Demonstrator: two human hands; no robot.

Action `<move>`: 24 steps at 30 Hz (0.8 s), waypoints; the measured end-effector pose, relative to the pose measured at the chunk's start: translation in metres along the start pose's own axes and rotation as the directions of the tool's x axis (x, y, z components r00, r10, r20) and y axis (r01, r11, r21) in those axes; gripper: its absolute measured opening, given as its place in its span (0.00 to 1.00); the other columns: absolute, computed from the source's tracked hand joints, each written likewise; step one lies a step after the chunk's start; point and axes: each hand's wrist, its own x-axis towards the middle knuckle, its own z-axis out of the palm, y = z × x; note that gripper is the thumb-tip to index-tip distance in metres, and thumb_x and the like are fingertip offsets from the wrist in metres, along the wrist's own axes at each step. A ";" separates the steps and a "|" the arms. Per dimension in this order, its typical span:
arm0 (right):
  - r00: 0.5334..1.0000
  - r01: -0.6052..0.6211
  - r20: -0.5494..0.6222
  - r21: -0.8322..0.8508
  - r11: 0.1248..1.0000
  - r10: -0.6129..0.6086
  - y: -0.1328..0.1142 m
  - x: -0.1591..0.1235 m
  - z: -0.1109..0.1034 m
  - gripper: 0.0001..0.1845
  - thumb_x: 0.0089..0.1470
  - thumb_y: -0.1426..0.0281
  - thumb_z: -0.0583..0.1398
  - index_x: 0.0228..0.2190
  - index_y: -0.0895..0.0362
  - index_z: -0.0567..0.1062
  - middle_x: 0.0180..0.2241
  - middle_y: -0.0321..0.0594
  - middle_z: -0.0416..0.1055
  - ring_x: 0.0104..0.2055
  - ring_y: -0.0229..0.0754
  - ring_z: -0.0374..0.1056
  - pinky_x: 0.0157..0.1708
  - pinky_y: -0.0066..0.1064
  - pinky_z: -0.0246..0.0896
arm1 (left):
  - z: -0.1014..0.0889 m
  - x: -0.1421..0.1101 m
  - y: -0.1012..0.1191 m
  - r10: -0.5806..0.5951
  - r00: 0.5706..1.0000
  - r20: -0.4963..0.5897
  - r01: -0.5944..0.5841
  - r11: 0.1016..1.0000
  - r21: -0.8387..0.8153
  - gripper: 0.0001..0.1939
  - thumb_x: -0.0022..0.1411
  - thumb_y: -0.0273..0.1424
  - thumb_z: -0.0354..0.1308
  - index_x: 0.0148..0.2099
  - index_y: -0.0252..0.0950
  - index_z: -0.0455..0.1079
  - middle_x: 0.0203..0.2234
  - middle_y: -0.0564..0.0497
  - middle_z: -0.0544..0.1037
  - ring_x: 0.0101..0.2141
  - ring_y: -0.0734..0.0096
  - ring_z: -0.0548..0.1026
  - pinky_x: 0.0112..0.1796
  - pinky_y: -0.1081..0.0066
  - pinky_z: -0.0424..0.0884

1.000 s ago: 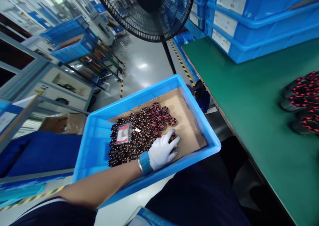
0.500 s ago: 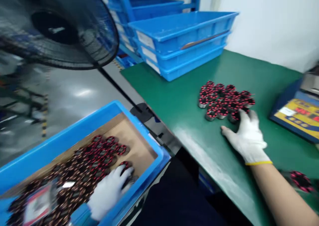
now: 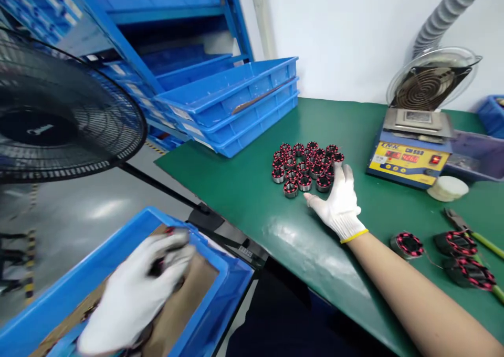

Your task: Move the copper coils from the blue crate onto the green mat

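Observation:
My left hand [image 3: 136,289], in a white glove and smeared by motion, is raised over the blue bin [image 3: 220,273]. Its fingers are curled round wound motor stators; dark and red bits show between them, though their number is unclear. On the green table stands a cluster of small ring-shaped stators [image 3: 304,182] with red and black tops. At the right edge of that cluster rests my right hand [image 3: 336,202], also gloved, thumb and fingers spread, its fingertips against the nearest stators. Much of the bin's contents is hidden behind my left hand.
Stacked blue trays [image 3: 244,105] stand at the table's back left. A fan [image 3: 71,121] is at far left. A yellow-fronted heating unit [image 3: 409,157], larger stators [image 3: 407,245] and pliers [image 3: 459,220] are on the right, beside my right forearm.
My left hand has lifted from the stators in the bin, carrying some. My right hand stays beside the cluster. The view has swung to the right.

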 end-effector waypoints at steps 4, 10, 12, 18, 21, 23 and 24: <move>0.997 0.029 -0.074 0.066 0.997 -0.024 0.003 -0.002 -0.002 0.61 0.37 0.44 0.63 0.66 0.57 0.48 0.65 0.46 0.39 0.66 0.50 0.44 0.61 0.41 0.50 | 0.053 0.072 0.067 0.432 0.868 0.245 -0.480 0.855 0.194 0.13 0.64 0.45 0.51 0.46 0.45 0.67 0.45 0.57 0.68 0.39 0.73 0.72 0.36 0.69 0.67; 0.997 0.002 0.071 -0.181 0.983 0.011 -0.004 0.002 -0.007 0.75 0.19 0.36 0.63 0.65 0.58 0.49 0.64 0.52 0.40 0.65 0.56 0.42 0.63 0.45 0.42 | 0.137 0.130 0.109 0.554 0.713 0.429 -0.681 0.693 0.236 0.22 0.66 0.51 0.45 0.50 0.42 0.66 0.41 0.51 0.67 0.39 0.63 0.69 0.33 0.62 0.67; 0.991 0.050 0.131 -0.262 0.964 -0.016 -0.005 0.010 -0.003 0.80 0.13 0.34 0.63 0.66 0.58 0.49 0.64 0.55 0.36 0.64 0.59 0.42 0.63 0.46 0.38 | 0.150 0.143 0.112 0.597 0.725 0.343 -0.676 0.712 0.190 0.23 0.64 0.52 0.48 0.50 0.40 0.65 0.43 0.51 0.67 0.39 0.63 0.70 0.33 0.62 0.67; 0.988 0.091 0.152 -0.374 0.923 -0.036 -0.007 0.029 0.003 0.73 0.22 0.28 0.56 0.64 0.56 0.49 0.58 0.57 0.50 0.42 0.59 0.64 0.36 0.44 0.63 | 0.164 0.169 0.132 0.690 0.689 0.220 -0.719 0.690 0.088 0.36 0.61 0.57 0.48 0.61 0.36 0.59 0.47 0.47 0.67 0.42 0.61 0.70 0.36 0.67 0.66; 0.995 0.022 0.094 -0.380 0.925 0.015 -0.004 0.037 0.006 0.70 0.24 0.25 0.53 0.62 0.50 0.48 0.56 0.58 0.54 0.41 0.61 0.65 0.22 0.38 0.45 | 0.143 0.175 0.122 0.702 0.700 0.131 -0.714 0.689 0.120 0.44 0.59 0.57 0.45 0.69 0.35 0.49 0.60 0.45 0.56 0.49 0.64 0.67 0.46 0.67 0.63; 0.989 0.015 0.146 -0.307 0.952 0.032 0.001 0.042 0.010 0.70 0.23 0.32 0.61 0.63 0.51 0.48 0.56 0.61 0.54 0.46 0.67 0.64 0.23 0.38 0.40 | 0.109 0.169 0.097 0.660 0.739 0.133 -0.670 0.741 0.048 0.44 0.60 0.55 0.49 0.69 0.35 0.48 0.65 0.45 0.47 0.57 0.61 0.61 0.53 0.66 0.60; 0.997 0.033 0.080 -0.279 0.960 -0.011 0.004 0.043 0.012 0.71 0.19 0.36 0.64 0.63 0.51 0.48 0.56 0.61 0.53 0.48 0.69 0.63 0.24 0.37 0.40 | 0.086 0.161 0.078 0.645 0.761 0.066 -0.645 0.764 -0.031 0.44 0.58 0.53 0.54 0.68 0.31 0.51 0.63 0.43 0.50 0.58 0.63 0.61 0.54 0.68 0.61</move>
